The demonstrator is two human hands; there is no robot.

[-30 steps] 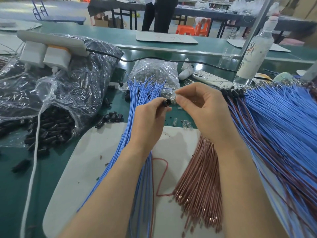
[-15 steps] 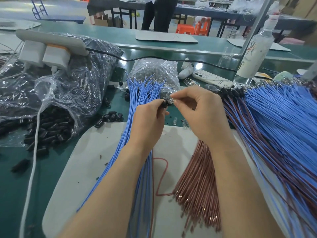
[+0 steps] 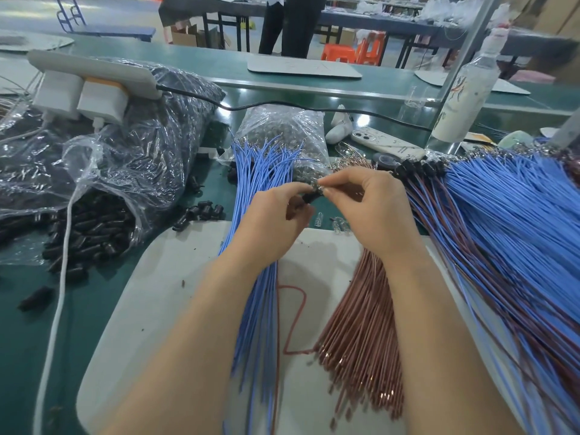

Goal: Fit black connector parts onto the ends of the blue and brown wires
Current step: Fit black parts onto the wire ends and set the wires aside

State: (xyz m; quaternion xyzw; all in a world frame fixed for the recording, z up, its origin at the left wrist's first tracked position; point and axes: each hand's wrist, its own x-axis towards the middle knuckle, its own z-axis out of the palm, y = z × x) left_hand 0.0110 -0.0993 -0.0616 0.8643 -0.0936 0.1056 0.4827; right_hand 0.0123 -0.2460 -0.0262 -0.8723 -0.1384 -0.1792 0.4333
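- Two grips were at work, the left grip [image 3: 270, 224] and the right grip [image 3: 373, 208]; one black connector part [image 3: 309, 197] was pinched between them;
- Three heaps of wire lay on the worktop [image 3: 18, 356]: one blue bundle [image 3: 260, 171], one brown bundle [image 3: 361, 324], one mixed pile [image 3: 502, 215]; the strands were too many to count;
- One loose red wire [image 3: 296, 309];
- At least two plastic bags: one black-parts bag [image 3: 141, 158], one clear bag [image 3: 282, 130];
- One phone [image 3: 386, 142]; one bottle [image 3: 464, 98]; two white plugs [image 3: 56, 92].

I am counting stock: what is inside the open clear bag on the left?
Black connector parts, some spilling from its mouth. Glare and folds of the bag hide the rest.
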